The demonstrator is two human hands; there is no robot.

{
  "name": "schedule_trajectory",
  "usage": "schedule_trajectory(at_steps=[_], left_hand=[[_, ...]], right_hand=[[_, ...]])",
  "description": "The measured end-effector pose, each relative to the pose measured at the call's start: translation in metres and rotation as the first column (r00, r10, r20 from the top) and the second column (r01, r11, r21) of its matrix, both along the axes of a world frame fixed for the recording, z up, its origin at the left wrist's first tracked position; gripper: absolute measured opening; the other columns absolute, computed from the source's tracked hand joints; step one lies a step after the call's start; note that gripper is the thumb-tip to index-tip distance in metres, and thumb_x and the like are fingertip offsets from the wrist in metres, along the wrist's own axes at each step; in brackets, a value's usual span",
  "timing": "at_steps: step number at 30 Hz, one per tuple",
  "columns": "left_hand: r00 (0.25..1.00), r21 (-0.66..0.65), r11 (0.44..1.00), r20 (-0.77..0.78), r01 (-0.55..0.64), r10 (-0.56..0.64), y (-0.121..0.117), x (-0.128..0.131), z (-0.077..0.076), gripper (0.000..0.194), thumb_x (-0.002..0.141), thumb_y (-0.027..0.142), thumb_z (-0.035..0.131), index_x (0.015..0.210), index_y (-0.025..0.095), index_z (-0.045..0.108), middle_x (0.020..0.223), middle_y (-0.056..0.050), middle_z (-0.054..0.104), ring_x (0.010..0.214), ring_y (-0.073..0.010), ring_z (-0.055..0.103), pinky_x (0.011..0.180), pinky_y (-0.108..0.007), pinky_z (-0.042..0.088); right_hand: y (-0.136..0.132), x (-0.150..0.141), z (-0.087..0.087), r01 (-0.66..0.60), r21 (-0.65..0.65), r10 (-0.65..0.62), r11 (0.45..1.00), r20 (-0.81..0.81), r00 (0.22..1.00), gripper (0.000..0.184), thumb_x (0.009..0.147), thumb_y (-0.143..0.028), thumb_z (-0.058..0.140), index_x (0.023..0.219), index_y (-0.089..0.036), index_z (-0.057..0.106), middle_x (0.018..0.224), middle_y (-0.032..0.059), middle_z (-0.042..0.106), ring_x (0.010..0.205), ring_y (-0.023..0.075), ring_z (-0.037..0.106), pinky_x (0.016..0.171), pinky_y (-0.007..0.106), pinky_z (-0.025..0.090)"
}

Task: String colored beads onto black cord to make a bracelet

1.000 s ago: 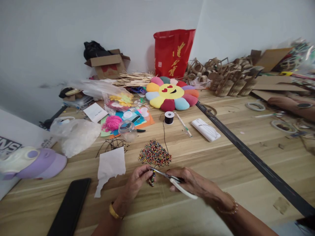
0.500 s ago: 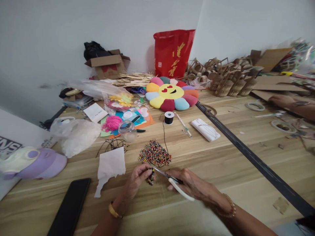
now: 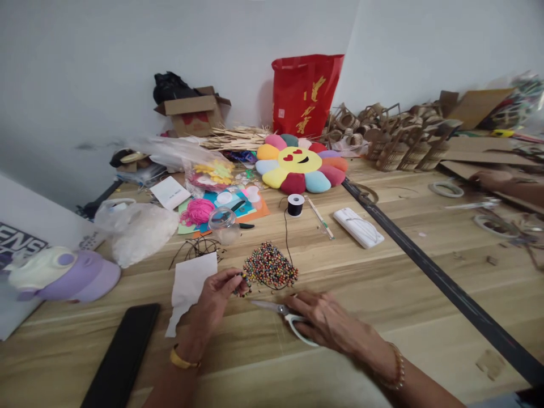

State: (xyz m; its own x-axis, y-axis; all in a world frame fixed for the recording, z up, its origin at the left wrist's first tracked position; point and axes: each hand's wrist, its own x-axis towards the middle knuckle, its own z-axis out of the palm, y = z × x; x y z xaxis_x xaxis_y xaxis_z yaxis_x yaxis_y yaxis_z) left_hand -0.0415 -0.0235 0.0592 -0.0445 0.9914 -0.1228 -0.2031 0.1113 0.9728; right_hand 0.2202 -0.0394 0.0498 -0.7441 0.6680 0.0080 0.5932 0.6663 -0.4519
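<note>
Between the thumb and fingers of my left hand (image 3: 223, 286) is a small string of coloured beads (image 3: 243, 287). It hangs just left of a heap of loose multicoloured beads (image 3: 272, 264). My right hand (image 3: 325, 317) is low at the table, its fingers over the handles of white-handled scissors (image 3: 267, 306). The scissor blades are closed and point left, below the bead heap. A black cord runs from a spool (image 3: 295, 205) down to the heap. Under my left wrist lies a torn sheet of white paper (image 3: 193, 283).
A black phone (image 3: 123, 354) and a purple-and-white cap (image 3: 68, 275) lie at left. Behind are a clear jar (image 3: 224, 224), pink yarn (image 3: 198, 211), a white power bank (image 3: 358, 228) and a flower cushion (image 3: 301, 164). Another person's hand (image 3: 493, 181) rests at far right, near tape rolls.
The scissors have moved away from the beaded string and down to the table, their blades now closed. My left hand has shifted left with the string. The view has turned slightly.
</note>
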Motion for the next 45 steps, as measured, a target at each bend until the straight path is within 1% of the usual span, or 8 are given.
schedule_trajectory(at_steps=[14, 25, 31, 34, 36, 39, 41, 45], left_hand=[[0.981, -0.079, 0.978, -0.01, 0.192, -0.194, -0.01, 0.019, -0.008, 0.031, 0.07, 0.039, 0.077, 0.088, 0.014, 0.072, 0.07, -0.006, 0.075, 0.066, -0.0189, 0.067, 0.066, -0.029, 0.05], [0.981, -0.035, 0.98, -0.009, 0.195, -0.195, -0.013, 0.017, 0.002, 0.023, 0.071, 0.034, 0.076, 0.084, 0.016, 0.071, 0.076, -0.006, 0.076, 0.073, -0.0205, 0.069, 0.073, -0.031, 0.051], [0.948, -0.076, 0.967, 0.231, 0.244, -0.221, -0.02, 0.033, -0.003, 0.029, 0.069, 0.036, 0.08, 0.083, 0.015, 0.067, 0.074, -0.005, 0.074, 0.069, -0.0183, 0.068, 0.068, -0.028, 0.05], [0.902, -0.11, 0.945, 0.348, 0.308, -0.254, -0.023, 0.042, -0.009, 0.03, 0.069, 0.035, 0.08, 0.085, 0.015, 0.064, 0.074, -0.005, 0.074, 0.071, -0.0181, 0.069, 0.069, -0.027, 0.05], [0.88, -0.124, 0.93, 0.388, 0.346, -0.276, -0.023, 0.045, -0.011, 0.031, 0.07, 0.035, 0.08, 0.088, 0.016, 0.063, 0.079, -0.006, 0.075, 0.073, -0.0183, 0.07, 0.07, -0.027, 0.051], [0.872, -0.123, 0.926, 0.4, 0.356, -0.282, -0.023, 0.046, -0.012, 0.035, 0.071, 0.035, 0.08, 0.095, 0.016, 0.062, 0.087, -0.007, 0.075, 0.076, -0.0182, 0.07, 0.07, -0.027, 0.052], [0.882, -0.121, 0.93, 0.379, 0.348, -0.28, -0.022, 0.045, -0.011, 0.037, 0.07, 0.034, 0.08, 0.096, 0.017, 0.062, 0.088, -0.006, 0.074, 0.076, -0.0179, 0.07, 0.07, -0.027, 0.052], [0.916, -0.116, 0.934, 0.269, 0.336, -0.296, -0.022, 0.042, -0.011, 0.038, 0.072, 0.038, 0.078, 0.098, 0.016, 0.062, 0.093, -0.008, 0.074, 0.083, -0.0194, 0.068, 0.075, -0.029, 0.052]], right_hand=[[-0.006, -0.011, 0.009, -0.192, 0.097, 0.196, 0.977, -0.029, 0.98, 0.036, 0.098, -0.029, 0.043, 0.133, -0.02, 0.047, 0.1, 0.0073, 0.064, 0.085, 0.0184, 0.059, 0.071, 0.029, 0.046], [-0.007, -0.012, 0.003, -0.145, 0.114, 0.153, 0.983, -0.071, 0.986, 0.02, 0.097, -0.028, 0.047, 0.108, -0.019, 0.061, 0.095, 0.0064, 0.061, 0.086, 0.0182, 0.057, 0.069, 0.027, 0.044], [-0.002, -0.009, -0.004, 0.075, -0.174, -0.14, 0.982, -0.397, 0.907, 0.019, 0.094, -0.032, 0.053, 0.107, -0.018, 0.055, 0.092, 0.0047, 0.06, 0.078, 0.0152, 0.057, 0.067, 0.026, 0.045], [-0.001, -0.014, -0.004, 0.048, -0.377, -0.252, 0.925, -0.513, 0.821, 0.033, 0.088, -0.039, 0.061, 0.113, -0.018, 0.053, 0.092, 0.0034, 0.059, 0.073, 0.0135, 0.055, 0.064, 0.024, 0.044], [-0.002, -0.017, -0.007, -0.004, -0.489, -0.302, 0.872, -0.544, 0.783, 0.031, 0.088, -0.044, 0.059, 0.102, -0.016, 0.059, 0.085, 0.0021, 0.059, 0.069, 0.0122, 0.052, 0.061, 0.023, 0.042], [0.0, -0.019, -0.014, -0.032, -0.633, -0.416, 0.773, -0.545, 0.728, 0.038, 0.088, -0.051, 0.056, 0.08, -0.014, 0.06, 0.066, -0.0016, 0.052, 0.057, 0.0091, 0.044, 0.051, 0.02, 0.034], [0.003, -0.016, -0.018, -0.024, -0.697, -0.497, 0.717, -0.534, 0.684, 0.041, 0.087, -0.053, 0.057, 0.08, -0.013, 0.059, 0.064, -0.0019, 0.052, 0.054, 0.0083, 0.043, 0.049, 0.019, 0.033], [0.015, -0.003, -0.015, 0.05, -0.688, -0.563, 0.724, -0.548, 0.618, 0.042, 0.087, -0.055, 0.057, 0.083, -0.013, 0.059, 0.065, -0.0011, 0.053, 0.055, 0.009, 0.046, 0.051, 0.02, 0.037]])
